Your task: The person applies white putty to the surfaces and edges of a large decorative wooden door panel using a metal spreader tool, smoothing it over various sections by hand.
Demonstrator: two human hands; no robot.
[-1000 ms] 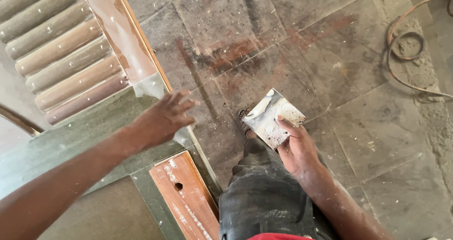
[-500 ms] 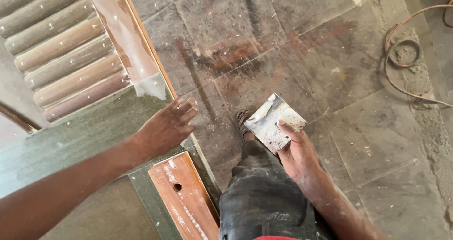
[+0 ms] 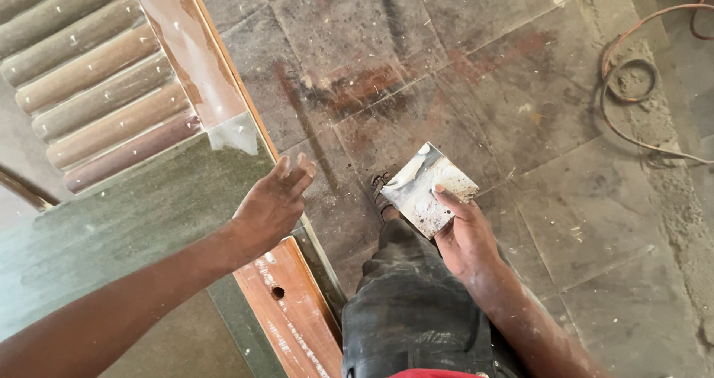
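Note:
My right hand (image 3: pixel 462 237) grips a flat square metal plate (image 3: pixel 426 188) smeared with pale filler, held over my knee and sandalled foot. My left hand (image 3: pixel 272 205) hovers open, fingers together and palm turned sideways, above the edge of a wooden door (image 3: pixel 126 214) lying flat. Where the hand hovers the door is coated grey-green; a reddish-brown stile (image 3: pixel 290 311) with a small hole lies just below the hand. I cannot tell if the left hand touches the door.
The door has a ribbed louvre panel (image 3: pixel 97 88) at the top left and a brown stile (image 3: pixel 195 51) beside it. The floor is stained, dusty stone tiles (image 3: pixel 446 66). An orange cable (image 3: pixel 632 88) coils at the right.
My left hand has lifted off the door surface and turned, fingers now pointing up and right. The right hand with the plate has stayed nearly still.

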